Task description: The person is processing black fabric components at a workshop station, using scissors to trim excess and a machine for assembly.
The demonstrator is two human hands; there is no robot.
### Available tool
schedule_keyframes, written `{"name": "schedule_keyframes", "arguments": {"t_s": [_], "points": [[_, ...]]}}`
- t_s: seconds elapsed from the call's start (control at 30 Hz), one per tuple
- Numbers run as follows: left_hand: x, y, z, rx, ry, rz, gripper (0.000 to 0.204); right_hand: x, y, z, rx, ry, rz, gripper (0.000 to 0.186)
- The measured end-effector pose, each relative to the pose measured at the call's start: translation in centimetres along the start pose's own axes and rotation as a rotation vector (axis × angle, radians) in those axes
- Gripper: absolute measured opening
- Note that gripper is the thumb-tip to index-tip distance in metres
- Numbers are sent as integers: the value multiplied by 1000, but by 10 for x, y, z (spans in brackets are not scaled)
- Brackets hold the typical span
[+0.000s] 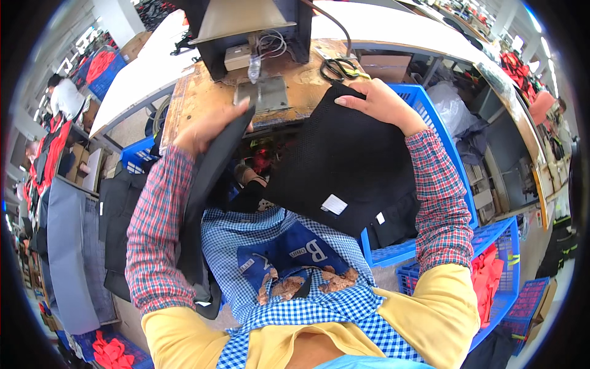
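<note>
Stacked at right: blue plastic crates (430,101), the upper one half hidden behind a black mesh panel (344,166), the lower one (507,258) holding red and orange fabric (488,273). Further blue bins far left, with red cloth (101,61) in one. Ahead, a worn wooden counter (203,92) carrying a dark machine housing (246,31), a metal plate (263,93), loose wires and black scissors (337,66). Left hand (206,126) clamped on a dark grey fabric piece (206,184) hanging down past the checked sleeve. Right hand (378,101) pinching the mesh panel's top edge, the panel held up over a blue checked apron (289,246), small white label near its lower corner. Behind, long white tables (141,67) and other workers at left.
</note>
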State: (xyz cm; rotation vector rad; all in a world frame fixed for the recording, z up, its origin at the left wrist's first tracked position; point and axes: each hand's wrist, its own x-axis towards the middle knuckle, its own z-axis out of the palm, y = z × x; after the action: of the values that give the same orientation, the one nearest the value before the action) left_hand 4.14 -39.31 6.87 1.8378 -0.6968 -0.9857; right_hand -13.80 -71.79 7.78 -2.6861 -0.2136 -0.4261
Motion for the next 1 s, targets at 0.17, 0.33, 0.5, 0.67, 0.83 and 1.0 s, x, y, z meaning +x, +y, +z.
{"name": "schedule_keyframes", "arguments": {"t_s": [0.17,0.33,0.5,0.67,0.83,1.0], "points": [[-30,-15,70,-253,-204,115,44,-21,-18,-13,121,-6,-37,38],[-30,-21,98,-131,-246,143,48,-13,-46,4,96,-163,-21,46],[-26,-17,125,-211,-299,116,36,4,-50,30,84,-359,-63,49],[-22,-32,139,-331,-213,115,33,58,29,53,-78,-32,148,37],[-20,-32,147,-318,-145,157,36,109,105,77,-385,102,452,37],[-24,-32,148,-324,-146,139,38,114,122,67,-423,176,354,44]]}}
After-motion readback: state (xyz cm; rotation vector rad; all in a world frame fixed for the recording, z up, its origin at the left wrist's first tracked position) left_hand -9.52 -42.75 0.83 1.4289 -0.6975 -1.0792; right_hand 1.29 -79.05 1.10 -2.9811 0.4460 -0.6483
